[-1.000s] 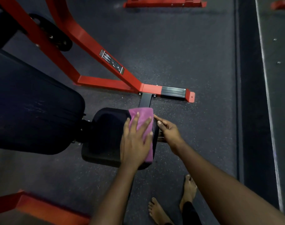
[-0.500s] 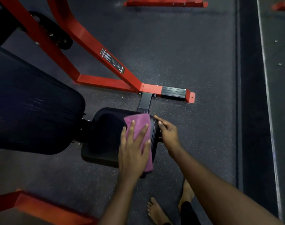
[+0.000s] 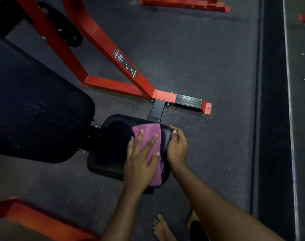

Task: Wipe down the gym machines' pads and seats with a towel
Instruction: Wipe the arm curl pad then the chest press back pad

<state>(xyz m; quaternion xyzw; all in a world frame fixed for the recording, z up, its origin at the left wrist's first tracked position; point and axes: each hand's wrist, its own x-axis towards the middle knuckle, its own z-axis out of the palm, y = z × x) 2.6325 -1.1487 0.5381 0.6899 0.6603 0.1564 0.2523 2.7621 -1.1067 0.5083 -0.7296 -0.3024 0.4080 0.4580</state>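
Hands: left hand (image 3: 141, 160) is lying flat at the centre of the frame, fingers straight and spread, pressing on the towel (image 3: 148, 129); right hand (image 3: 177, 148) is gripping the right edge of the seat (image 3: 113, 146), thumb on top, fingers curling round the rim.
Towel: purple-pink and folded, it is covering the seat's right part, its lower end hanging over the near edge.
Seat: black pad, sitting just right of the back pad (image 3: 35, 110).
Back pad: large and dark, filling the left of the frame.
Frame: red frame (image 3: 103, 49) is running from the upper left down to a black foot plate (image 3: 189, 100) above the seat.
Floor: dark speckled floor (image 3: 200, 58) is bearing bare feet (image 3: 161, 226) at the bottom edge.
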